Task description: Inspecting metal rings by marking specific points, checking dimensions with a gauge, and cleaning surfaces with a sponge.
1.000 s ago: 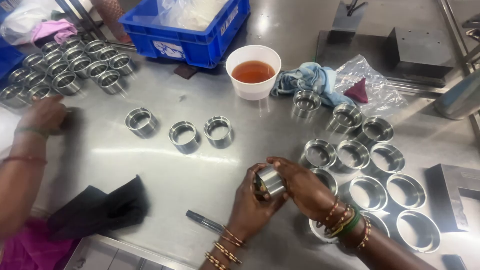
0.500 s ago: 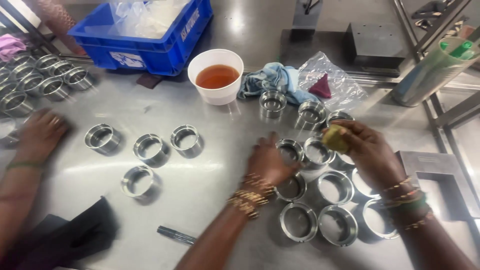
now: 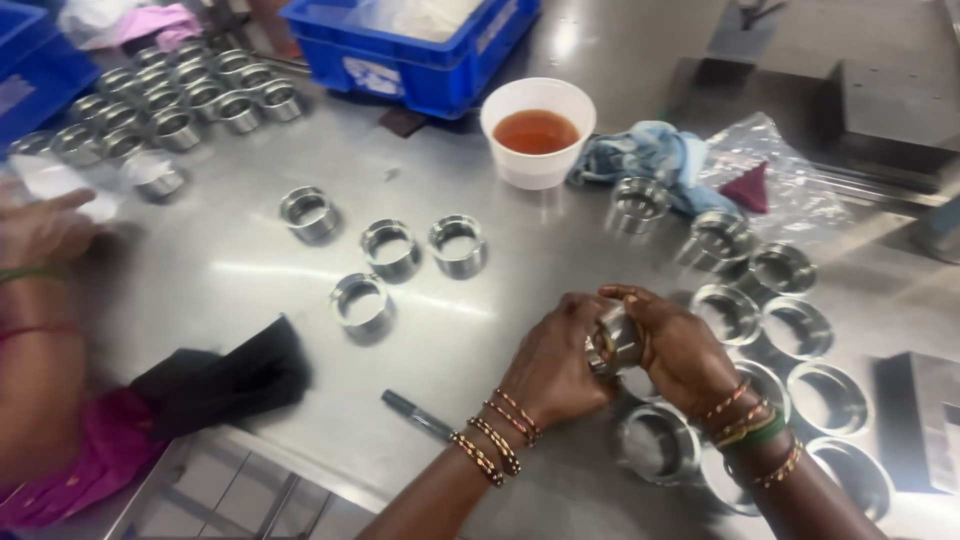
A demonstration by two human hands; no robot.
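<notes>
table edge: the steel table (image 3: 560, 250) ends along the bottom left, just below the black cloth (image 3: 225, 375); a grey marker pen (image 3: 415, 413) lies close to that edge, just left of the left wrist
open room: a bare stretch of steel runs in front of the hands, between the four loose rings (image 3: 385, 262) and the white cup of orange-brown liquid (image 3: 537, 132); the right side is crowded with rings (image 3: 790, 330) standing open end up, some touching the right forearm
back edge: blue crate (image 3: 430, 45) and a packed bunch of rings (image 3: 170, 105) at top left; blue rag (image 3: 650, 160) and a clear plastic bag (image 3: 790, 185) behind the cup
ring in hand: a shiny metal ring (image 3: 615, 340), short and thick-walled; held just above the table near its front edge, mostly hidden by fingers
left hand (image 3: 553, 362): fingers curled tight around the ring's left side
right hand (image 3: 680, 345): fingers hooked over the top, gripping too
other person: a blurred hand (image 3: 40, 230) at far left, well apart
</notes>
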